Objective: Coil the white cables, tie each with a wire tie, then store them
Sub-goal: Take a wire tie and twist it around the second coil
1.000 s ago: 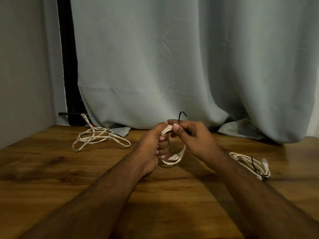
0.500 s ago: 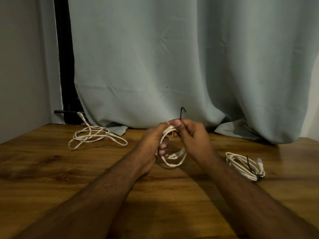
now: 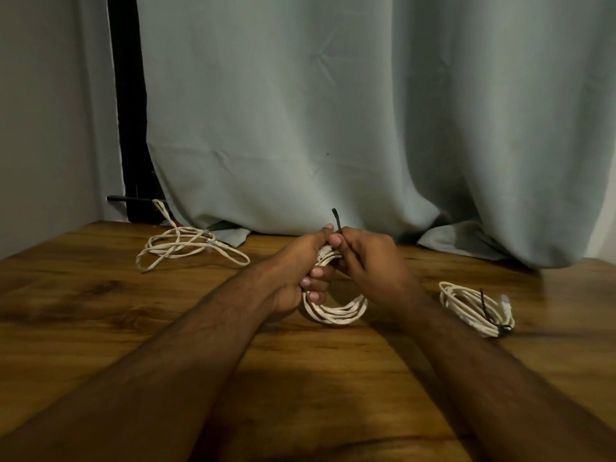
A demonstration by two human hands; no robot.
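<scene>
At frame centre the left hand (image 3: pixel 293 278) clamps its grip around a coiled white cable (image 3: pixel 336 310), while the right hand (image 3: pixel 370 261) pinches a black wire tie (image 3: pixel 336 220), now straighter than before. A tied coil (image 3: pixel 476 308) lies right, a loose cable (image 3: pixel 186 245) upper left, on the wooden table (image 3: pixel 100 311) before a grey curtain (image 3: pixel 333 111).

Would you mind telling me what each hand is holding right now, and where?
The left hand grips the coiled white cable at the top of its loops. The right hand pinches the black wire tie near its upper end.
</scene>
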